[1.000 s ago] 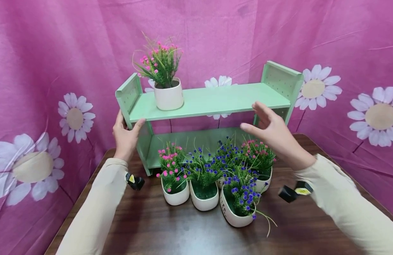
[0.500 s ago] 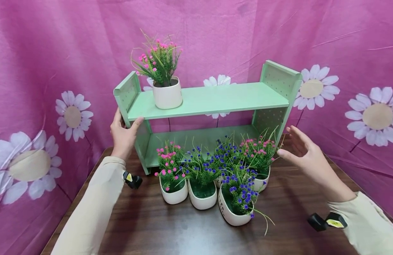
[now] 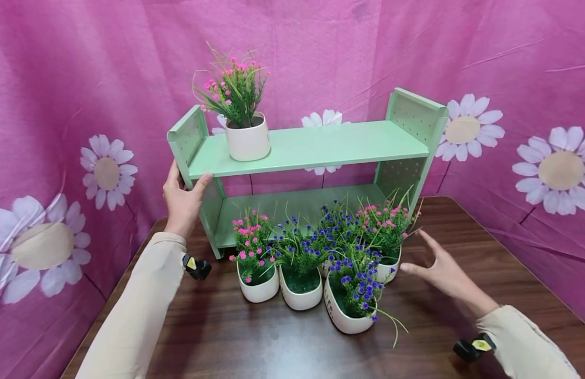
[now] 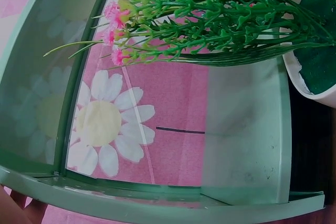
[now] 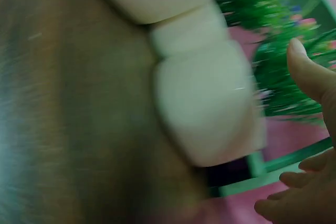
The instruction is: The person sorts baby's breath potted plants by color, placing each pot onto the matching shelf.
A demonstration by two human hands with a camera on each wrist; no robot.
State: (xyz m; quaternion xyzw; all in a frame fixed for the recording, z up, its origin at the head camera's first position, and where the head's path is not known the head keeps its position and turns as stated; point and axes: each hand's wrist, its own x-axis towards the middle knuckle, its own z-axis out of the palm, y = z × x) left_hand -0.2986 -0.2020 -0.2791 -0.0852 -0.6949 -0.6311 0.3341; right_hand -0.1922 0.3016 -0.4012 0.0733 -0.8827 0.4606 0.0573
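Note:
My left hand grips the left side panel of a green two-tier shelf, its thumb in front and its fingers partly hidden behind the panel. Right of the plants, my right hand reaches with spread fingers and holds nothing. Nearest to it is a pink-flowered plant in a white pot; the right wrist view, blurred, shows the thumb close to the foliage. Whether the fingertips touch the leaves, I cannot tell. On the shelf's upper board, towards its left end, stands another pink-flowered potted plant.
In front of the shelf, several white-potted plants crowd together on the brown wooden table. A blue-flowered pot stands foremost, and a pink-flowered pot is at the left. A pink curtain with printed daisies hangs behind.
My right hand has moved from in front of the upper board out to the right, then down beside the right pink-flowered plant. My left hand keeps its hold on the shelf.

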